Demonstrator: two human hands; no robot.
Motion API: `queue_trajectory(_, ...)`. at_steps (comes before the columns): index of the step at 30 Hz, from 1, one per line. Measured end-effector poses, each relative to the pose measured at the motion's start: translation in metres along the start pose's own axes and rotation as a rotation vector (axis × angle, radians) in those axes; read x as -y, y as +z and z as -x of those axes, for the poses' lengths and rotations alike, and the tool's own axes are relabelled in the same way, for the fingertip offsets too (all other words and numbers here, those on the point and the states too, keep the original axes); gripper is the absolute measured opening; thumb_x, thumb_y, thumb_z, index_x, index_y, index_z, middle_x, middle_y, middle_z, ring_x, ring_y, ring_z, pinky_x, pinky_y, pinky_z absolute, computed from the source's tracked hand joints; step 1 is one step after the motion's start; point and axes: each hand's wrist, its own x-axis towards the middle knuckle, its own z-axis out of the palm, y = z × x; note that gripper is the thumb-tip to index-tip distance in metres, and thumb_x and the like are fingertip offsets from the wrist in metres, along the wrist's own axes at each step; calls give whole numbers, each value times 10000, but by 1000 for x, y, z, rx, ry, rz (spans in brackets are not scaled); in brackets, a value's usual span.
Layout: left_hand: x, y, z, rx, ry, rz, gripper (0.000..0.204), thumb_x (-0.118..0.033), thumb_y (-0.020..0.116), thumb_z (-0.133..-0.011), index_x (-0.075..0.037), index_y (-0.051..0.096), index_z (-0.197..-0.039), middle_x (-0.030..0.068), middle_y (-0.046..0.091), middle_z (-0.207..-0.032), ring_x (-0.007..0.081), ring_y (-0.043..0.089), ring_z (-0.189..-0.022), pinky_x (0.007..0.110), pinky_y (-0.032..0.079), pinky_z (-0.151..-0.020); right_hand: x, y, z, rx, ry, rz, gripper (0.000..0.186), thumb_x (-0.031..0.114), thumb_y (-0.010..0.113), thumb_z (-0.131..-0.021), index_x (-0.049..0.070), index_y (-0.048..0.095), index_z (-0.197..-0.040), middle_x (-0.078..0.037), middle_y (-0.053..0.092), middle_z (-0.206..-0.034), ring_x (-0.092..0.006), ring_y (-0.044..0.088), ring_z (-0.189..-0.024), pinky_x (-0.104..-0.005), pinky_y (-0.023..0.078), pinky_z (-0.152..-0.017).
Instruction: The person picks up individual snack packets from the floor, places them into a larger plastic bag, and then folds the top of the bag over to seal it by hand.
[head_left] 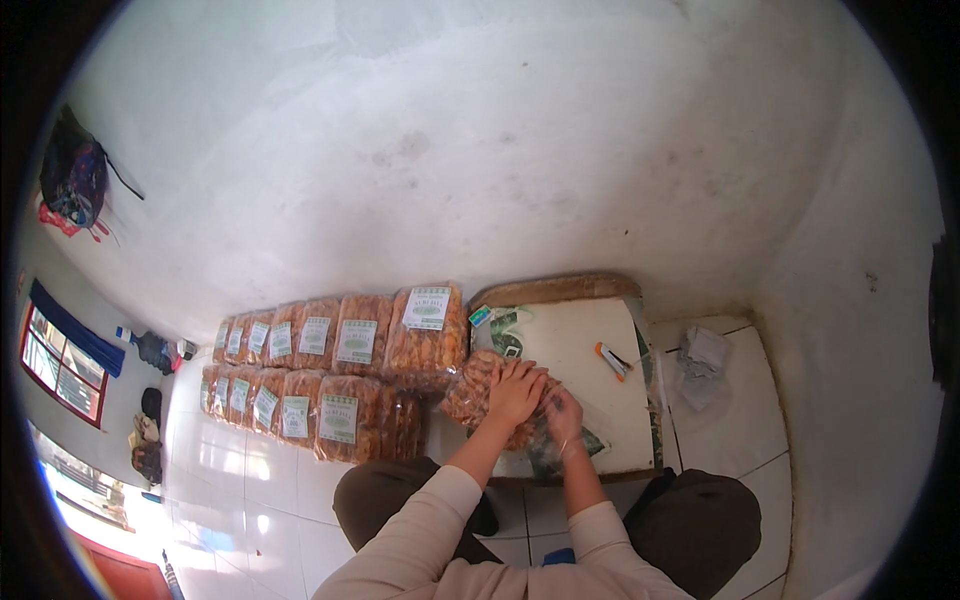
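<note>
A clear plastic bag of orange-brown snacks (pixel 466 392) lies on the left part of a low white-topped table (pixel 575 335). My left hand (pixel 514 392) rests flat on the bag with its fingers stretched out. At the bag's right end, my right hand (pixel 565 418) is closed on the loose plastic; its fingertips are partly hidden. To the right of my hands lies an orange and white stapler (pixel 612 362). Near the table's far left corner sits a small green-blue box (pixel 481 316).
Two rows of filled, labelled snack bags (pixel 338 418) stand on the white tiled floor (pixel 225 465) left of the table. Right of it lies a stack of papers in clear plastic (pixel 704 355). A wall (pixel 560 150) rises behind. My knees flank the table's near edge.
</note>
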Motion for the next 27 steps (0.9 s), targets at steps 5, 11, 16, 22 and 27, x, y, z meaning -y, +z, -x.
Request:
queue_trajectory(5, -3, 2, -1, -19, -10, -8, 311, -364, 384, -918, -229, 607, -1088, 5, 527, -1195, 231, 380, -1230, 503, 134, -1064, -1, -5, -3, 83, 117, 88, 25, 56, 546, -788, 32, 552, -787, -57, 569, -771, -138, 519, -733, -265, 436, -717)
queue_trajectory(11, 2, 1, 2, -17, 13, -22, 320, -378, 380, -920, -238, 604, -1099, 11, 533, -1190, 240, 391, -1236, 546, 114, -1054, -8, -1, 1, 79, 117, 47, 70, 95, 544, -826, 26, 549, -814, -39, 576, -784, -125, 519, -740, -254, 436, -724)
queue_trajectory(16, 0, -4, -4, 25, 2, -25, 328, -395, 379, -920, -252, 598, -1118, 8, 540, -1177, 244, 392, -1240, 563, 74, -1052, -16, -8, 6, 37, 124, -7, 135, 149, 568, -846, 16, 548, -835, -30, 583, -831, -126, 528, -784, -256, 432, -755)
queue_trajectory(22, 1, -3, -3, 40, -18, -19, 339, -401, 366, -924, -251, 592, -1127, 10, 546, -1159, 241, 379, -1251, 556, 55, -1059, 3, -23, 8, 119, 308, 9, 172, 191, 630, -817, 34, 570, -854, -83, 566, -867, -176, 528, -901, -311, 407, -844)
queue_trajectory(27, -1, -3, -4, 37, -24, -32, 336, -393, 370, -923, -243, 592, -1126, 16, 546, -1159, 246, 371, -1254, 554, 60, -1060, 12, 3, 27, -345, -41, 302, 174, 174, 665, -790, 23, 582, -816, -148, 523, -942, -277, 510, -940, -343, 398, -850)
